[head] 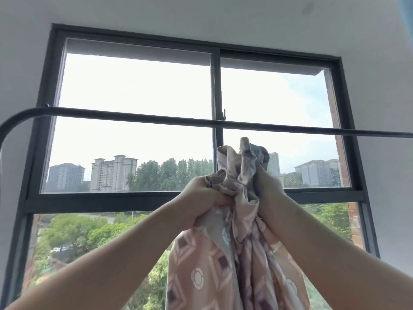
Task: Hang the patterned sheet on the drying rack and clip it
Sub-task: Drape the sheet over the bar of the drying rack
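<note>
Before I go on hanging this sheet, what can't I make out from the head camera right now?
Head view:
patterned sheet: lower part cut off by the bottom edge.
rack bar: right end runs off the right edge; left end curves out at the left edge.
right hand: fingers hidden behind the bunched fabric.
clips: none in view.

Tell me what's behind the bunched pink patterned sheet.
Behind the bunched pink patterned sheet stands the dark-framed window, green trees and a grey tower showing beside it. The sheet covers part of the frame's crossbar and the view below; the black rack bar passes above.
</note>
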Demonstrator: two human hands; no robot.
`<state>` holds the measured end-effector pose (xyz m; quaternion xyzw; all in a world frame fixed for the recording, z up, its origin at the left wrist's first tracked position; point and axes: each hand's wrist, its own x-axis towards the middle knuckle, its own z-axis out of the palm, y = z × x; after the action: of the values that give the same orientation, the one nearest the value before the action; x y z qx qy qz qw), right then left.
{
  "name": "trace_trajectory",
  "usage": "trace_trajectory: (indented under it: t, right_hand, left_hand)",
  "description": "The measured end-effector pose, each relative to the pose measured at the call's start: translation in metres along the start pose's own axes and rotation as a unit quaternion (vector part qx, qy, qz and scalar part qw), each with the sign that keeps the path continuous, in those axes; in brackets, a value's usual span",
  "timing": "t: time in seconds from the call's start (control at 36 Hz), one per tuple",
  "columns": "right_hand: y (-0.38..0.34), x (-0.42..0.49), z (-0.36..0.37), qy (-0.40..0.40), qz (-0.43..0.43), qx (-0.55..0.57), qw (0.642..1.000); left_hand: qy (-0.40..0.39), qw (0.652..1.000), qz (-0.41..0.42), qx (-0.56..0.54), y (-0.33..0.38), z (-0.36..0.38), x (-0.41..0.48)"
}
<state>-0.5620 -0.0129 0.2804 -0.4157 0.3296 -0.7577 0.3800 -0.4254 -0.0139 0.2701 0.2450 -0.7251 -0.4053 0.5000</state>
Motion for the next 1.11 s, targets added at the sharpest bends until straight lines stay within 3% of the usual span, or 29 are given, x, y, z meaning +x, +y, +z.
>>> trace_trajectory:
  t: [0.08, 0.19, 0.31, 0.44, 0.56, 0.67, 0.83, 0.92, 0.97, 1.03, 1.11]
  right_hand:
    - [-0.009, 0.004, -0.007, 0.032, -0.02, 0.034, 0.999]
    - [-0.022, 0.003, -0.018, 0.093, -0.042, 0.084, 0.991]
    - [-0.018, 0.008, -0.014, 0.075, -0.06, 0.0, 0.995]
    - [-0.016, 0.006, -0.004, 0.054, -0.132, 0.034, 0.989]
    - [-0.005, -0.01, 0.011, -0.129, -0.167, 0.038, 0.977]
    - [0.009, -0.012, 0.018, -0.245, -0.213, -0.083, 0.942]
    - [0.011, -0.004, 0.028, -0.217, -0.285, -0.155, 0.921]
    - [0.006, -0.003, 0.026, -0.195, -0.318, -0.17, 0.912]
    - [0.004, 0.0, 0.024, -0.17, -0.335, -0.167, 0.911]
    - [0.003, 0.004, 0.021, -0.141, -0.347, -0.157, 0.914]
    - [-0.001, 0.009, 0.021, -0.114, -0.355, -0.154, 0.915]
  left_hand:
    - [0.047, 0.998, 0.006, -0.032, 0.009, -0.025, 0.007]
    - [0.189, 0.973, 0.03, -0.128, 0.016, -0.059, 0.018]
    - [0.184, 0.978, 0.049, -0.084, 0.022, -0.057, 0.02]
    - [0.231, 0.96, 0.116, -0.112, 0.038, -0.051, 0.033]
    - [0.146, 0.964, 0.188, -0.12, 0.053, -0.036, 0.039]
    - [0.114, 0.962, 0.21, -0.129, 0.059, -0.026, 0.048]
    - [0.092, 0.972, 0.209, -0.057, 0.048, -0.025, 0.057]
    - [0.039, 0.972, 0.223, -0.053, 0.046, -0.024, 0.047]
    - [0.032, 0.981, 0.191, -0.027, 0.039, -0.029, 0.039]
    - [0.013, 0.987, 0.136, 0.087, 0.029, -0.036, 0.031]
    - [0.001, 0.96, 0.113, 0.254, 0.018, -0.04, 0.02]
